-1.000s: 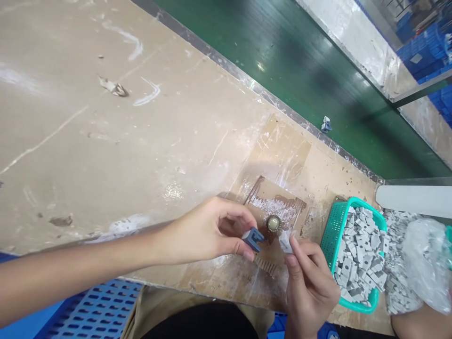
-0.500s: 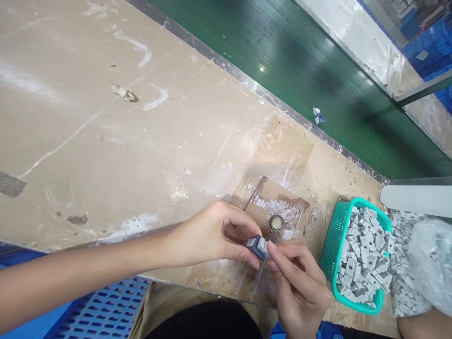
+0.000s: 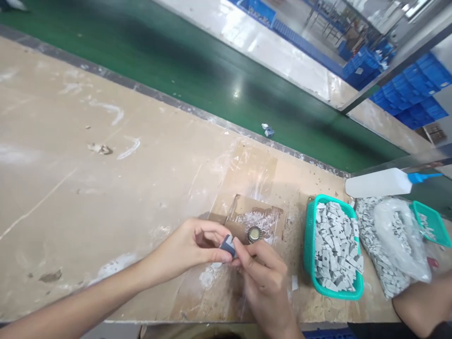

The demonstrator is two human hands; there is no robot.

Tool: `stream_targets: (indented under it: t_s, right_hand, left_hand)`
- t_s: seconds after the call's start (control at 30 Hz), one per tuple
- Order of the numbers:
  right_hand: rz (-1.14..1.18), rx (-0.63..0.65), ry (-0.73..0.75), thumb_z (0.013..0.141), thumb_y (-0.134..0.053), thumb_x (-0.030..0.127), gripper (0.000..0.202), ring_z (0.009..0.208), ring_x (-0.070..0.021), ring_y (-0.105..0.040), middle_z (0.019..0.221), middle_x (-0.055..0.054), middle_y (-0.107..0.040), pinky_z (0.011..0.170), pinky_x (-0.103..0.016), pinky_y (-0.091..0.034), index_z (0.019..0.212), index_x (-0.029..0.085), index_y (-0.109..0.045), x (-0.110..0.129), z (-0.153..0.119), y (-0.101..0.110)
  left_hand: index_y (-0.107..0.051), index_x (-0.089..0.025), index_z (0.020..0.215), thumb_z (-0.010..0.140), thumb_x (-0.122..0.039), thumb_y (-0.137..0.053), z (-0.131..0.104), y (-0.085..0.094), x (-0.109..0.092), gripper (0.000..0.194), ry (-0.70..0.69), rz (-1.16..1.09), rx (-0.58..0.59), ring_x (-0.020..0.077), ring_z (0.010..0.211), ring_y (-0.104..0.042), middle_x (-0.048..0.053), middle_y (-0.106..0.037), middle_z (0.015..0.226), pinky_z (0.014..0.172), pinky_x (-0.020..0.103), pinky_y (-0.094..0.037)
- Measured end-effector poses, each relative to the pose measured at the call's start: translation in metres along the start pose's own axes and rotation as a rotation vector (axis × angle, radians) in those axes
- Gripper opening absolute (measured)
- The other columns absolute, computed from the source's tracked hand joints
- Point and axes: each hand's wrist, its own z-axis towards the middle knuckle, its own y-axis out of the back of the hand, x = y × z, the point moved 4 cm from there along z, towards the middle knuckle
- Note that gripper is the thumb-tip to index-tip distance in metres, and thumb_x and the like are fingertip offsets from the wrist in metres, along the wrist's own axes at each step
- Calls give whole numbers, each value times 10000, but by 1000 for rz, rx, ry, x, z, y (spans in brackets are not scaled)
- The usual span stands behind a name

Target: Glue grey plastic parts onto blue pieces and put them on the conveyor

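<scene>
Between the fingertips of my left hand [image 3: 197, 245] is a small dark blue and light grey block [image 3: 228, 245], gripped between thumb and fingers. My right hand [image 3: 264, 278] is closed, its thumb and index finger pinching the right side of that same block; those fingertips cover part of it. Just behind my fingers, a small round metal cap [image 3: 254, 234] sits on a cardboard square [image 3: 243, 207] smeared with white residue. Right of my hands stands a green plastic basket [image 3: 309, 240] filled with small grey pieces [image 3: 335, 249].
Beyond the basket lie a clear bag of grey pieces [image 3: 384, 254], a white bottle [image 3: 377, 182] with a blue nozzle and another green basket [image 3: 432, 221]. Another person's arm [image 3: 423, 301] is at lower right. A small blue-and-white piece [image 3: 267, 130] rests on the green belt [image 3: 212, 89].
The view has swung up and to the right, so the bottle's nozzle and second basket now show. Both hands still hold the block, which is turned and more covered by the right fingers.
</scene>
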Motion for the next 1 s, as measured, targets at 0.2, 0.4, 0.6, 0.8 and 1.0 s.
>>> stream_targets:
  t_s: [0.2, 0.4, 0.6, 0.8, 1.0]
  right_hand:
    - [211, -17, -87, 1026, -494, 303, 308, 1026, -158, -715, 1187, -89, -713, 879, -304, -618, 1278, 299, -670, -13, 16, 19]
    - [548, -59, -175, 1036, -419, 467, 396, 1165, -201, -683, 1210, -70, -734, 973, -356, -586, 1281, 288, -672, -16, 17, 26]
    - [479, -192, -185, 1055, -405, 319, 357, 1109, -179, -705, 1145, -81, -755, 964, -326, -583, 1215, 240, -713, -11, 6, 28]
    - [388, -188, -154, 1051, -372, 275, 380, 1080, -149, -715, 1146, -60, -757, 975, -280, -577, 1227, 217, -704, -18, 1, 35]
    - [62, -371, -134, 1008, -466, 265, 415, 1253, -226, -628, 1321, -93, -672, 1045, -378, -550, 1409, 218, -561, -32, -37, 60]
  left_hand:
    - [-779, -156, 854, 678, -392, -890, 3, -9, -6, 314, 108, -244, 28, 151, 709, -673, 32, -718, 751, 672, 225, -544]
    - [-761, -120, 820, 637, -285, -919, 6, -35, -14, 293, 222, -499, -19, 158, 642, -689, 56, -719, 765, 698, 273, -590]
    - [-737, -83, 732, 593, -100, -851, 13, -53, -8, 180, 233, -577, -75, 136, 565, -650, 61, -685, 651, 577, 221, -577]
    - [-777, -117, 776, 653, -92, -835, 23, -54, -5, 138, 231, -380, -90, 143, 608, -672, 47, -711, 683, 618, 224, -612]
    - [-775, -227, 878, 728, -163, -848, 55, 13, -122, 179, -348, 206, -540, 96, 708, -710, -108, -774, 735, 693, 90, -540]
